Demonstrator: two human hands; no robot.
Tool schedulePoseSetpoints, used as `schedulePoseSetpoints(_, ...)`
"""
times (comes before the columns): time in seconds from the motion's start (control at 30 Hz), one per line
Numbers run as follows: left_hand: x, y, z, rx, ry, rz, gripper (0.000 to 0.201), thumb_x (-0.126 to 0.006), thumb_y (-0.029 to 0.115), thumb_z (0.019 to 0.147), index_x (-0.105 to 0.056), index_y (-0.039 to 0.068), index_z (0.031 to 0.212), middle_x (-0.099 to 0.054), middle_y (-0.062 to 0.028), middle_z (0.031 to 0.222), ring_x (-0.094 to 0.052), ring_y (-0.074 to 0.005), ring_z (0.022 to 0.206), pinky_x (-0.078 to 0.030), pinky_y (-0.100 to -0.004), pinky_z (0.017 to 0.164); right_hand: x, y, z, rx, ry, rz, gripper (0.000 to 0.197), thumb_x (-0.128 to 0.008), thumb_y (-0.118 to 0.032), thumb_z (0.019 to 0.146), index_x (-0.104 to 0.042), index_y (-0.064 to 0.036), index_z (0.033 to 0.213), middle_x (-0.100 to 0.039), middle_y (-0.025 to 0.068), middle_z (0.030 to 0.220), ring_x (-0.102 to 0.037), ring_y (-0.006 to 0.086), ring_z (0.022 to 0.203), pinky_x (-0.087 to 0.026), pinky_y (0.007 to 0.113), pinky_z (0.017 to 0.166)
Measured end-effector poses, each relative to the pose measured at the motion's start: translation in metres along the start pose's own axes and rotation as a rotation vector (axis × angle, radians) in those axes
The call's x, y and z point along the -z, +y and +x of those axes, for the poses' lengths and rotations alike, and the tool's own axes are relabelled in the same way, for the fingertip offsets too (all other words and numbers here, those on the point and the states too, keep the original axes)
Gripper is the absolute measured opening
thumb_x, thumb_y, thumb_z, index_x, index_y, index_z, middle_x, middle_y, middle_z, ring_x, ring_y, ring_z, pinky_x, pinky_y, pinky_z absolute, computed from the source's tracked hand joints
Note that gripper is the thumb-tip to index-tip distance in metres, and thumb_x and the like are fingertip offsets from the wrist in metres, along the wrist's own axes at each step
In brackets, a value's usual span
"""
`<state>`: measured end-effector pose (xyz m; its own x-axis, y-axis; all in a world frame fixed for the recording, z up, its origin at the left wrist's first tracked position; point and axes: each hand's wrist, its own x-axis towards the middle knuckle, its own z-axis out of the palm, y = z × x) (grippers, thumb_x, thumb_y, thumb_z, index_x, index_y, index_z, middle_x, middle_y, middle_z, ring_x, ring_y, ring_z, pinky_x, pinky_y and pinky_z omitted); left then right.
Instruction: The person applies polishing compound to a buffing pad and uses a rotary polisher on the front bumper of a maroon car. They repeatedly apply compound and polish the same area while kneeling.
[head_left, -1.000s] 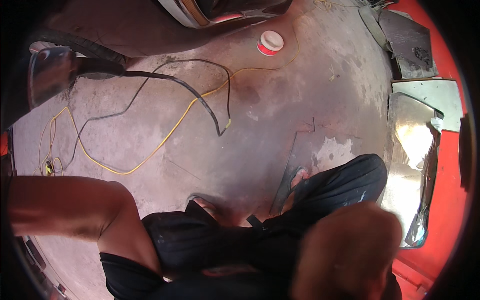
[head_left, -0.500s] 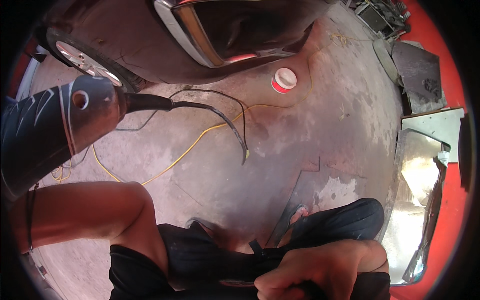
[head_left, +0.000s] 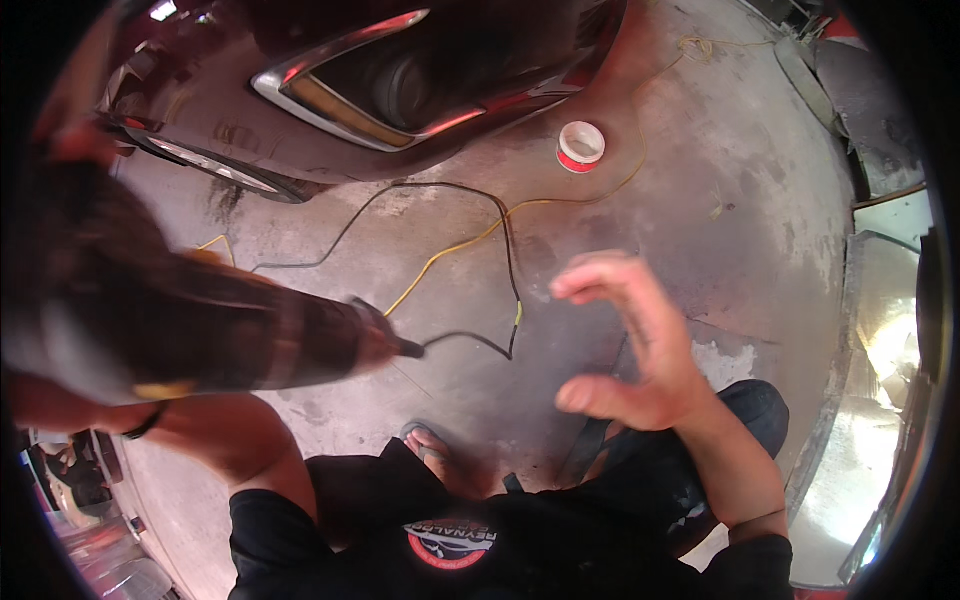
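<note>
A dark corded power tool [head_left: 230, 335], shaped like a grinder or polisher, fills the left side and is smeared by motion. Its cord end points to the right, and its working head cannot be made out. My left hand [head_left: 55, 402] is under the tool at the far left edge, holding it up; its fingers are mostly hidden in shadow. In front of my right knee, my right hand [head_left: 645, 350] is raised with nothing in it. Its thumb and fingers are spread into a wide curve. A black cord [head_left: 470, 337] runs from the tool down to the floor.
Ahead stands a dark car [head_left: 210, 80] with a chrome-edged light housing [head_left: 350, 95] and a wheel [head_left: 220, 170]. A red and white tub [head_left: 580, 147] sits on the concrete floor. A yellow cord [head_left: 440, 255] crosses it. Metal panels [head_left: 865, 400] lean at the right.
The tool has swung lower and turned, its cord end moving right. My right hand has risen from my lap and opened out. The view has shifted, with more of the car's front showing.
</note>
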<state>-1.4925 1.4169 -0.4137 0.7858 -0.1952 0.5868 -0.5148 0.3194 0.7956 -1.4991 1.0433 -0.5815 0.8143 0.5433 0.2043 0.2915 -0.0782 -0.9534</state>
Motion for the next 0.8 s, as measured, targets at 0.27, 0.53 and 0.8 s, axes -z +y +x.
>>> schedulePoseSetpoints(0.27,-0.106,-0.075,0.000,0.416,0.175,0.234,0.108,-0.096,0.047,0.073,-0.048,-0.004,0.155,-0.066,-0.0251,0.131,-0.071,-0.0418,0.118,-0.065,-0.0513,0.097,0.008,0.035,-0.006,-0.178,-0.760,-0.321,0.123,-0.102,-0.038,0.077,-0.034,-0.0047,0.175,-0.058,0.0264,0.160,-0.057,0.0396,0.150,-0.047,0.050,0.122)
schedulePoseSetpoints(0.53,-0.188,-0.038,0.037,0.139,0.356,0.259,0.104,-0.088,0.052,0.081,-0.042,-0.003,0.156,-0.055,-0.0174,0.131,-0.061,-0.0335,0.116,-0.047,-0.0454,0.112,0.066,0.107,0.015,-0.276,-0.911,-0.826,0.123,-0.102,-0.038,0.072,-0.040,-0.0226,0.177,-0.053,0.0235,0.168,-0.064,0.0407,0.143,-0.054,0.054,0.115)
schedulePoseSetpoints(0.8,-0.246,0.114,0.044,-0.154,0.432,0.558,0.050,-0.074,0.042,0.095,-0.063,0.012,0.134,-0.065,-0.0070,0.115,-0.064,-0.0269,0.119,-0.048,-0.0472,0.113,0.083,0.175,0.045,-0.125,-0.849,-0.524,0.055,-0.099,-0.033,0.079,-0.084,-0.0309,0.133,-0.048,0.0150,0.175,-0.061,0.0397,0.148,-0.052,0.055,0.119)
